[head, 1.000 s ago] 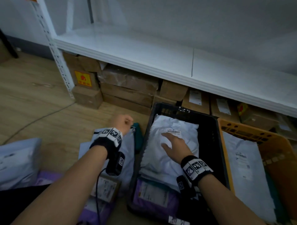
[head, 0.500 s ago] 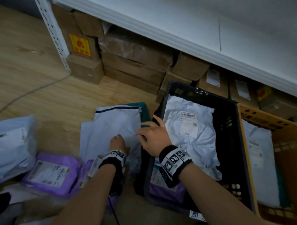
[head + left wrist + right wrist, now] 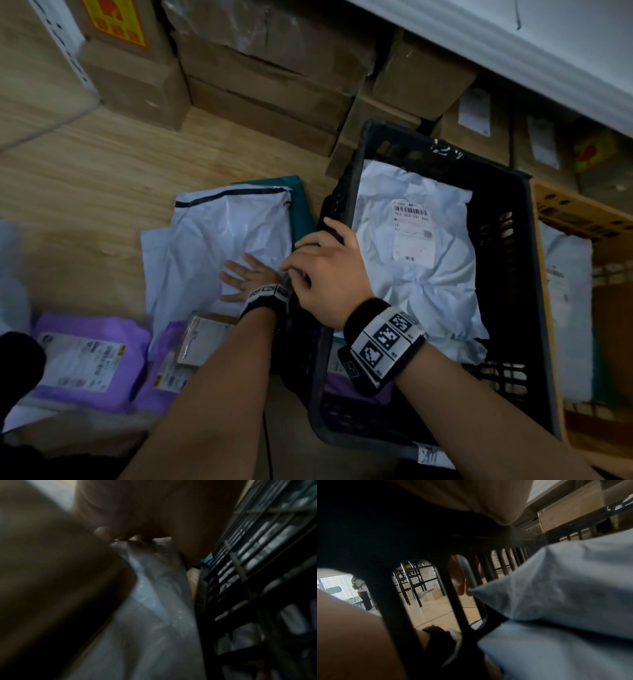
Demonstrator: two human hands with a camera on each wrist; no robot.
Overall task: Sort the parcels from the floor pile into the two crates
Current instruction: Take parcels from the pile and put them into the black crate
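Your left hand (image 3: 245, 279) lies flat, fingers spread, on the white floor parcel (image 3: 219, 246) beside the black crate (image 3: 513, 274). Your right hand (image 3: 325, 274) pinches that parcel's near-right edge, hands touching. Another white parcel (image 3: 421, 274) lies in the crate.

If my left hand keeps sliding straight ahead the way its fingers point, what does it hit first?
Probably nothing solid at first: the left hand lies flat on the white mailer bag, fingers pointing along it toward the bag's black-striped far edge.

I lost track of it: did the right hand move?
Yes. The right hand left the crate parcel, crossing the black crate's left rim to pinch the floor parcel.
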